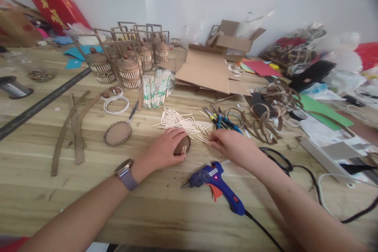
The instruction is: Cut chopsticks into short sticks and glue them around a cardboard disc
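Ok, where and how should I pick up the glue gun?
Probably by the blue handle, right hand coming from your right: the glue gun lies on its side, nozzle pointing left, away from that grip. The handle slants toward you, cord trailing behind.

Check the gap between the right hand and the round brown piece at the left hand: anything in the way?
No large obstacle visible: just loose sticks, possibly held, by the right hand, towards the round brown piece. The stick pile lies beyond the gap; the blue glue gun lies on the near side.
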The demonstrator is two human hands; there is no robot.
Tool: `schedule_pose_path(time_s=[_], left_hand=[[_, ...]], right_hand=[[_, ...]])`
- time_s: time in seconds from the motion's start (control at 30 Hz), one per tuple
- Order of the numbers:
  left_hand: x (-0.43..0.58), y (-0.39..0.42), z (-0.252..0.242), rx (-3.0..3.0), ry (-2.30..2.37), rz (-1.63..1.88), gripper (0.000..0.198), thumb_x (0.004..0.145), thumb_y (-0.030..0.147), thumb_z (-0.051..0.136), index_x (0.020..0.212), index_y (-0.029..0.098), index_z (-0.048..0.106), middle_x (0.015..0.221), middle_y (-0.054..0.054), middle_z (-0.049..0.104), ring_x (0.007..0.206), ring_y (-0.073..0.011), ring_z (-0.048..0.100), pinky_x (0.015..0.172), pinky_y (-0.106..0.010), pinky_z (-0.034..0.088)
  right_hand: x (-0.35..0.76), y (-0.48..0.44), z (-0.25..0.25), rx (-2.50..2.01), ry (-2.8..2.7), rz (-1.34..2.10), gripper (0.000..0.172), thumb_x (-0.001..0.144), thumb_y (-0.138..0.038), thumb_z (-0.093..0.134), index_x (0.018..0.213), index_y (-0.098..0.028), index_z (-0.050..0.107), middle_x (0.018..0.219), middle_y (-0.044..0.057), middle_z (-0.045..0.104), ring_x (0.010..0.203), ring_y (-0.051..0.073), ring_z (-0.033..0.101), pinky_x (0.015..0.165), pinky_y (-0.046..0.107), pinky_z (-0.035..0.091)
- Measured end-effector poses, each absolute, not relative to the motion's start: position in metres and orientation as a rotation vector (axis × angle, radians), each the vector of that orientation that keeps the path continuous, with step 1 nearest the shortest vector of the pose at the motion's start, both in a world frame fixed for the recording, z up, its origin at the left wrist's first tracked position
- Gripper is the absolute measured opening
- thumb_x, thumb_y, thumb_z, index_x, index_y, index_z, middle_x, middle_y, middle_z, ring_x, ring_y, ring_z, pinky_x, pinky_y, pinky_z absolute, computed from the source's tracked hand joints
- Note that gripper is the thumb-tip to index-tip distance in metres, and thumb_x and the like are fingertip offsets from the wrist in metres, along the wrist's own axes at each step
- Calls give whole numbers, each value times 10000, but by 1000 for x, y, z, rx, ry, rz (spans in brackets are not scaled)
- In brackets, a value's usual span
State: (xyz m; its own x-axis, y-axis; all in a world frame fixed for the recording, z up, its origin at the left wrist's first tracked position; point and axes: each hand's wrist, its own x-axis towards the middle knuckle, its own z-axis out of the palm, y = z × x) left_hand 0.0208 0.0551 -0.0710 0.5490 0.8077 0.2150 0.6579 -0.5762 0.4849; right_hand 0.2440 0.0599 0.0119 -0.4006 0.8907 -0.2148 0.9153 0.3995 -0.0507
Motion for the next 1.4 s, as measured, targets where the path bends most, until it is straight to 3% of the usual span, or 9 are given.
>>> schedule_pose_path(time_s=[0.13, 0.3, 0.57, 0.8, 1.4], left_hand=[[21, 54, -70, 2432, 1212, 573, 586, 741, 270, 652, 1294, 150, 499, 1375, -152, 507, 1291, -300, 425, 1093, -474, 358], [21, 55, -71, 2460, 1185, 594, 592, 746, 274, 661, 1298, 149, 491, 1374, -155, 506, 1290, -298, 425, 1094, -479, 356], [20, 55, -73, 2478, 1206, 588, 598, 746, 286, 665, 1298, 132, 492, 1365, -156, 515, 1285, -298, 432, 1095, -470, 360], [22, 56, -71, 2458, 1169, 627, 581, 729, 261, 668, 1270, 119, 508, 1335, -159, 535, 1272, -295, 436, 1095, -463, 359], [20, 56, -74, 2459, 1125, 655, 558, 740, 262, 658, 1262, 161, 489, 1331, -145, 526, 1265, -292, 435, 1080, -477, 358]], right_hand=[[226, 78, -11, 1593, 2540, -178, 160, 874, -89, 483, 883, -147, 632, 908, 102, 701, 842, 201, 642, 684, 246, 389], [224, 80, -33, 1567, 2565, -160, 202, 880, -65, 447, 991, -104, 611, 966, 143, 682, 909, 235, 636, 743, 272, 412], [226, 74, -16, 1620, 2593, -250, 121, 858, -106, 487, 846, -139, 602, 825, 95, 668, 756, 187, 623, 652, 250, 405], [223, 62, -8, 1481, 2814, -1027, 63, 812, -164, 545, 810, -179, 606, 673, -19, 621, 602, 117, 561, 565, 208, 394], [208, 58, -17, 1459, 2856, -1010, 99, 791, -88, 565, 754, -179, 583, 665, -27, 605, 610, 114, 544, 580, 207, 385]])
